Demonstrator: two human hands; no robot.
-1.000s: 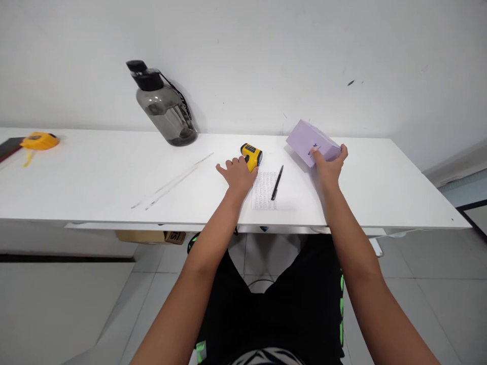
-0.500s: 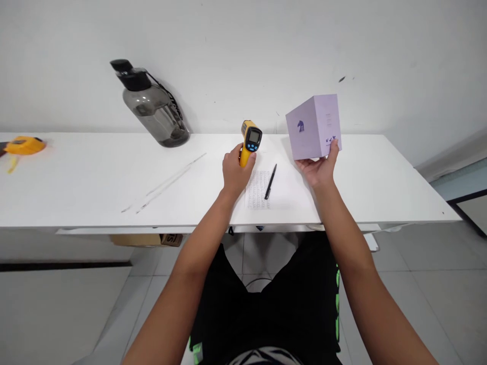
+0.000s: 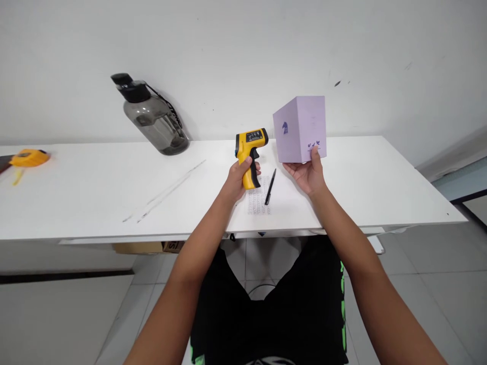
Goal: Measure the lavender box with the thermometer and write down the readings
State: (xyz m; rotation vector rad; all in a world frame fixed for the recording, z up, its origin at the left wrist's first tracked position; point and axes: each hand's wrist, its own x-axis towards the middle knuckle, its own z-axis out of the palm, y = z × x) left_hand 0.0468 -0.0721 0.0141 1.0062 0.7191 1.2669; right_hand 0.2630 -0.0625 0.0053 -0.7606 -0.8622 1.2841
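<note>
Thermometer gun (image 3: 246, 148): yellow and black, at mid-bench, grip down, nose and trigger toward the box, apart from it.
Left hand (image 3: 235, 181): closed round the gun's grip, thumb on the near side.
Purple box (image 3: 299, 129): tilted, near the wall (image 3: 228, 61); horse-head print on its left face, small dark prints low on the right face.
Right hand (image 3: 307, 175): holding the box from below, thumb against the right face.
Pen (image 3: 270, 187): black, lying across the written sheet (image 3: 258, 205), between the forearms.
Bottle (image 3: 157, 120): grey, see-through, black-capped, standing at the rear of the bench (image 3: 357, 187), left of the gun.
Tape measure (image 3: 31, 157): yellow, blurred, far left.
</note>
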